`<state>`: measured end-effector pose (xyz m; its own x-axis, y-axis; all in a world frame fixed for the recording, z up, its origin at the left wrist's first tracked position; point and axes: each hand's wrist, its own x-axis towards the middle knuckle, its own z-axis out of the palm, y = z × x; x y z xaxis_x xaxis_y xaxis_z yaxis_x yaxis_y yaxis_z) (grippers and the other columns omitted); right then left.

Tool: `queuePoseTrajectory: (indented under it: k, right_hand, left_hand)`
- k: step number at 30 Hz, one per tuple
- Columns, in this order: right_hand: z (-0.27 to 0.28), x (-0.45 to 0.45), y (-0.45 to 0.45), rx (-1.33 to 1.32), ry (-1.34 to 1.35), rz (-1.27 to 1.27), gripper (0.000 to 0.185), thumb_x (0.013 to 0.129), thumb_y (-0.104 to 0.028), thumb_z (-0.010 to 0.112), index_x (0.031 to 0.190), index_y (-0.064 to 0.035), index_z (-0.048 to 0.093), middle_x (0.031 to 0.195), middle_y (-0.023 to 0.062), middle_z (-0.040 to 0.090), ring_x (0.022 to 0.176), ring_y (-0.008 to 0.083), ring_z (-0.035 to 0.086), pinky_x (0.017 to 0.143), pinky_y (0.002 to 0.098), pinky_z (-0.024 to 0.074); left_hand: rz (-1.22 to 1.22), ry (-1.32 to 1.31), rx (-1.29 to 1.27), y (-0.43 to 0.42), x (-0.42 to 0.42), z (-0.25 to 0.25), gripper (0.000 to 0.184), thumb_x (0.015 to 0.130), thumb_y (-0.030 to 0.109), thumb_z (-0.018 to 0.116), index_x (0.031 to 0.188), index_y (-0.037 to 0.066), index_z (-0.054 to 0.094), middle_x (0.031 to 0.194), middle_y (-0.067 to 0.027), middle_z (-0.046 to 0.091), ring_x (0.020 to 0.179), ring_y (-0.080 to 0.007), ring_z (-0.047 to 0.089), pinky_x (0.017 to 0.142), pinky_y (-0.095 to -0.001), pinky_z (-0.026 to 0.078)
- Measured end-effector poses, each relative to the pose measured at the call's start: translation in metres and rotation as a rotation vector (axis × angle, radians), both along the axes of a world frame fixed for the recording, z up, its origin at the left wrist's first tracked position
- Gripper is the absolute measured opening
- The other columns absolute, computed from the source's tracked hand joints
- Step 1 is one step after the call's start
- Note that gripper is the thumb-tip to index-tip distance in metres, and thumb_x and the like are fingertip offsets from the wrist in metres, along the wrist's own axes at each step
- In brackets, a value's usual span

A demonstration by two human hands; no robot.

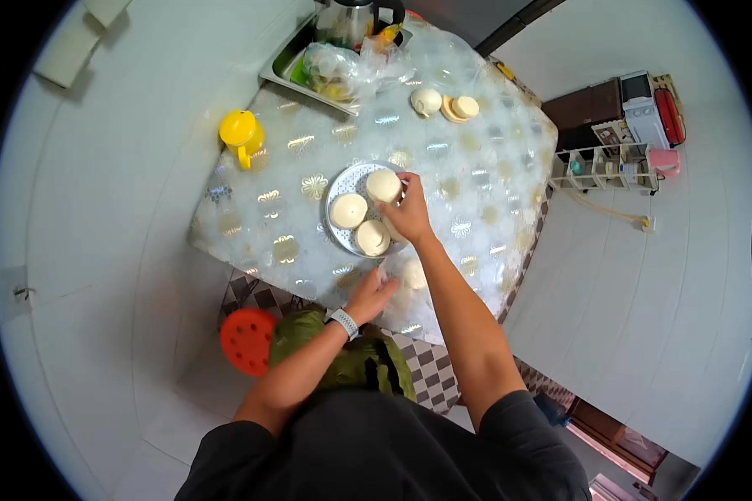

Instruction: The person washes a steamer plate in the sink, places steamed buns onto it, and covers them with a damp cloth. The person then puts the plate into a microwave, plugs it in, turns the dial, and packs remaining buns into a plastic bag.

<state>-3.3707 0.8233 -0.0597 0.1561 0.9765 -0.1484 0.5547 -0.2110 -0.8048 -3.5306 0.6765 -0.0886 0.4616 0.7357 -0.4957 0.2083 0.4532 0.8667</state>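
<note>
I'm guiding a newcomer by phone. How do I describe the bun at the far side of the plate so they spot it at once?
On the patterned table, find the round plate near the middle. At its far side sits the pale, round bun. Unlike the other buns, it lies between the thumb and fingers of the right hand.

Cream rounds (pixel 348 211) are showing mid-frame against a dark-dotted, whitish plate (pixel 355 179); gold and silvery flowers (pixel 314 186) are patterning the pale tablecloth (pixel 292 225). Upper left, a jug (pixel 239 129) is gleaming yellow; lower left, a stool (pixel 246 344) is glowing orange-red.
</note>
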Motion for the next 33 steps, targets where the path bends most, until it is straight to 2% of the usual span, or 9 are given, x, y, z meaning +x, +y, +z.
queuePoseTrajectory:
  k: [3,5,8,11,18,22,27,29,33]
  right_hand:
    - [0.018,-0.001,-0.019,-0.017,-0.244,0.047,0.071,0.074,-0.006,0.08,0.134,0.0008,0.043,0.129,0.0206,0.054,0.124,0.035,0.054,0.101,0.0419,0.048]
    - [0.046,0.007,-0.044,0.242,-0.412,0.077,0.058,0.078,0.0,0.074,0.131,-0.002,0.049,0.133,0.0214,0.053,0.123,0.0344,0.056,0.098,0.0401,0.0505]
    - [0.103,0.013,-0.102,0.075,-0.225,-0.066,0.029,0.08,0.007,0.063,0.109,-0.0003,0.064,0.106,0.018,0.068,0.096,0.0346,0.067,0.083,0.0385,0.0553]
    - [0.142,0.006,-0.171,-0.294,0.03,0.03,0.024,0.082,0.007,0.058,0.102,0.001,0.069,0.092,0.0174,0.072,0.086,0.0321,0.072,0.078,0.0379,0.0567]
    - [0.075,0.006,-0.203,-0.122,-0.492,0.051,0.041,0.083,0.006,0.058,0.124,0.0032,0.061,0.135,0.0254,0.056,0.118,0.0432,0.058,0.1,0.045,0.0495]
    - [0.062,0.015,-0.186,-0.143,-0.499,0.055,0.057,0.077,-0.003,0.071,0.131,-0.0008,0.053,0.133,0.0201,0.054,0.12,0.0391,0.055,0.098,0.0429,0.0503]
    - [0.056,0.019,-0.172,-0.197,-0.508,0.154,0.066,0.074,-0.003,0.073,0.136,-0.0108,0.05,0.135,0.0143,0.051,0.12,0.0362,0.054,0.095,0.042,0.0522]
    - [0.044,0.021,-0.167,-0.23,-0.52,0.176,0.07,0.073,-0.002,0.073,0.137,-0.0138,0.049,0.135,0.0133,0.051,0.12,0.0357,0.055,0.095,0.042,0.0528]
    - [0.05,0.032,-0.172,-0.337,-0.4,0.181,0.079,0.066,-0.006,0.079,0.138,-0.013,0.049,0.134,0.0159,0.052,0.118,0.0375,0.055,0.097,0.043,0.0511]
  left_hand:
    - [-0.024,0.014,0.01,0.003,0.002,0.0,0.045,0.088,0.037,0.073,0.094,-0.001,0.052,0.084,-0.0162,0.059,0.075,-0.0271,0.056,0.072,-0.0405,0.047]
    - [-0.067,0.106,0.249,0.004,-0.003,0.019,0.05,0.084,0.037,0.077,0.099,-0.004,0.052,0.094,-0.0217,0.059,0.085,-0.0333,0.058,0.078,-0.0424,0.048]
    - [-0.126,0.137,0.163,0.003,-0.001,0.015,0.058,0.079,0.036,0.081,0.106,-0.006,0.052,0.103,-0.0253,0.059,0.097,-0.0391,0.059,0.086,-0.0442,0.048]
    - [-0.097,0.139,0.16,0.002,0.003,0.009,0.058,0.078,0.032,0.08,0.109,-0.007,0.051,0.104,-0.0256,0.059,0.1,-0.04,0.059,0.09,-0.0445,0.048]
    - [-0.248,0.183,0.188,0.005,0.003,0.034,0.048,0.076,0.015,0.07,0.112,-0.006,0.048,0.107,-0.0266,0.058,0.104,-0.0423,0.058,0.093,-0.046,0.046]
    - [-0.273,0.252,0.229,-0.003,0.001,0.027,0.045,0.076,0.01,0.067,0.113,-0.006,0.047,0.105,-0.0276,0.057,0.102,-0.0437,0.058,0.092,-0.046,0.047]
    - [-0.181,0.212,0.17,-0.009,0.003,0.024,0.047,0.078,0.002,0.056,0.123,-0.004,0.044,0.119,-0.0339,0.055,0.115,-0.0489,0.054,0.099,-0.0497,0.043]
    - [-0.214,0.264,0.186,-0.012,0.009,0.02,0.063,0.084,-0.001,0.051,0.145,-0.003,0.034,0.141,-0.0287,0.05,0.129,-0.0428,0.051,0.11,-0.0436,0.038]
    - [-0.203,0.212,0.163,-0.004,0.008,0.007,0.059,0.084,-0.005,0.049,0.143,-0.001,0.042,0.135,-0.0264,0.056,0.127,-0.0401,0.053,0.108,-0.0416,0.04]
